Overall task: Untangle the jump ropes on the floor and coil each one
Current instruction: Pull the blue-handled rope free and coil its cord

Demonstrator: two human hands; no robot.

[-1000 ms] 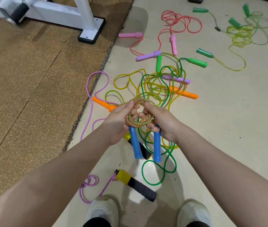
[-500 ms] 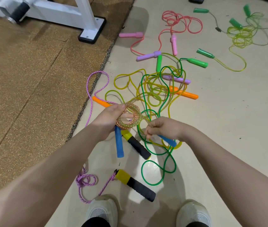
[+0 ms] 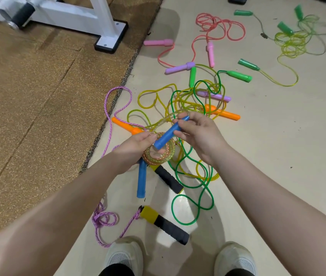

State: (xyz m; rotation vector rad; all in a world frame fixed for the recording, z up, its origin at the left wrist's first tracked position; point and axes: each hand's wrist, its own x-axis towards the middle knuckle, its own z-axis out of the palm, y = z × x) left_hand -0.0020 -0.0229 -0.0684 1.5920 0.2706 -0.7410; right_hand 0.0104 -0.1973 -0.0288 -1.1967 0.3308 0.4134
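Pale beige floor [image 3: 277,156] is seen from above, bordered on the left by a brown cork-like mat [image 3: 38,106]. Over the floor, a small coil of orange-and-green speckled rope [image 3: 161,155] is gripped by the left hand [image 3: 136,146], whose fingers are curled round the coil's left side. One blue handle [image 3: 141,180] of this rope hangs down below the left hand. The other blue handle [image 3: 171,132] is pinched by the right hand [image 3: 200,134] between thumb and fingers and is held tilted, its lower end lying over the coil and its upper end pointing away from the person. A short stretch of speckled rope is seen arching from the upper end back toward the left hand.

Beneath the hands, a tangle of yellow rope [image 3: 158,96] and dark green rope [image 3: 198,196] is spread on the floor, with two orange handles [image 3: 223,113] at its edges. Two black-and-yellow handles [image 3: 166,226] lie nearer the person, joined to a purple braided rope [image 3: 108,100] that runs along the mat's edge. Farther off, a pink rope [image 3: 217,26] and a yellow-green rope with green handles [image 3: 291,42] are laid apart from the tangle. A white metal frame [image 3: 98,20] stands on the mat, and two white shoes [image 3: 124,255] are seen at the bottom edge.
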